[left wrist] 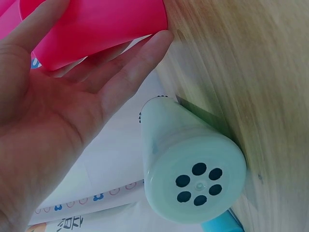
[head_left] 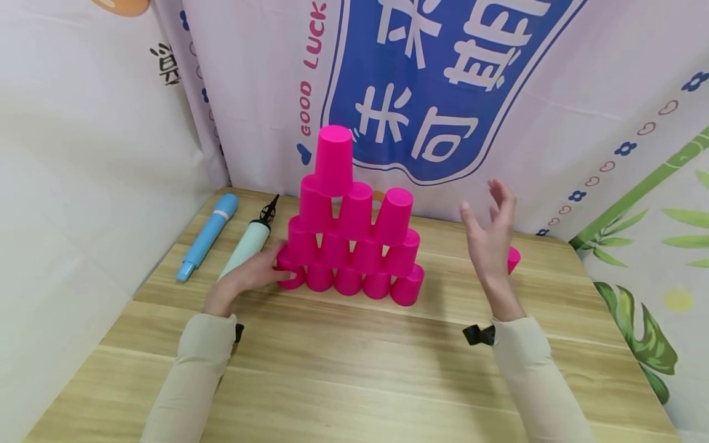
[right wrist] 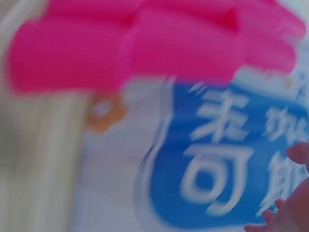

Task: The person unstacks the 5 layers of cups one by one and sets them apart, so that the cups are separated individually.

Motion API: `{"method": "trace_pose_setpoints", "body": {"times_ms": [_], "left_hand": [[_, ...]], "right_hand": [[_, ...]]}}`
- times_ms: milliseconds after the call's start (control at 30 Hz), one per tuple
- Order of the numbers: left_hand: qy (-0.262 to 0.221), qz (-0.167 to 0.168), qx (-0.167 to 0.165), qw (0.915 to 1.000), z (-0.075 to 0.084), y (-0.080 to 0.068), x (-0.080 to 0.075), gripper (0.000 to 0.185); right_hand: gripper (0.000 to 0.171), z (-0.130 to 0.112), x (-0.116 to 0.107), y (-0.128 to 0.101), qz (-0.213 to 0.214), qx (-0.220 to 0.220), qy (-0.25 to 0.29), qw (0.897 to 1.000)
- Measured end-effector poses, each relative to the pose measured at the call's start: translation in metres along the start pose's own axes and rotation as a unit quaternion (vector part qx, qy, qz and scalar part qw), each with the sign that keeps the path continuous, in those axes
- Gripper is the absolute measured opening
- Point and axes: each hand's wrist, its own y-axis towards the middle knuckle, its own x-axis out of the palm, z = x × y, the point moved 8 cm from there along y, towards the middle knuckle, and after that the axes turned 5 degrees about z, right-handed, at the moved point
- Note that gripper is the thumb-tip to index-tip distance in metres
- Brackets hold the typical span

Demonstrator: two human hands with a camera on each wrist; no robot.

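While the left hand [head_left: 249, 277] lies low on the wooden table [head_left: 354, 363], its straight fingers touch the end cup [head_left: 292, 275] at the left of the bottom row of a pink cup pyramid [head_left: 351, 227]; in the left wrist view the fingertips [left wrist: 157, 41] rest against that cup's side without curling round it. This pyramid stands near the back middle of the table, with 5 cups in the bottom row, 4 above, 3 above those, and 1 on top, towards the left. Raised in the air to the right of the pyramid, the right hand [head_left: 490, 237] is spread with loose fingers, holding nothing and touching nothing. Just behind it, 1 more pink cup [head_left: 513, 259] lies on its side on the table, mostly hidden. Beside the left hand lies a pale green pump [head_left: 249, 243], and further left a blue pump [head_left: 207, 235]. A printed banner [head_left: 443, 80] hangs behind. Blur spoils the right wrist view.
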Motion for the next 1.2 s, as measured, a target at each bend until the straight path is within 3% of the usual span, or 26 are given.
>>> {"method": "trace_pose_setpoints", "body": {"times_ms": [200, 433, 600, 767, 1000, 1200], "left_hand": [[0.0, -0.001, -0.001, 1.0, 0.0, -0.001, -0.001, 0.065], [-0.009, -0.004, -0.001, 0.9999, -0.001, -0.001, 0.001, 0.064], [-0.013, -0.008, -0.001, 0.9999, -0.001, -0.001, 0.004, 0.063], [-0.01, -0.01, 0.0, 0.9999, 0.0, -0.002, 0.003, 0.063], [-0.012, -0.011, -0.003, 0.9999, 0.0, -0.001, 0.002, 0.064], [-0.01, -0.011, -0.006, 0.9999, 0.001, -0.002, 0.002, 0.065]], "right_hand": [[0.058, -0.091, 0.048, -0.008, -0.071, -0.043, 0.066, 0.994], [0.067, -0.142, 0.108, -0.011, -0.167, -0.064, 0.091, 0.98], [0.074, -0.129, 0.143, -0.006, -0.194, -0.06, 0.097, 0.974], [0.083, -0.117, 0.164, -0.004, -0.206, -0.033, 0.089, 0.974], [0.087, -0.113, 0.176, -0.006, -0.216, 0.002, 0.079, 0.973], [0.082, -0.113, 0.179, -0.007, -0.209, 0.0, 0.084, 0.974]]}}
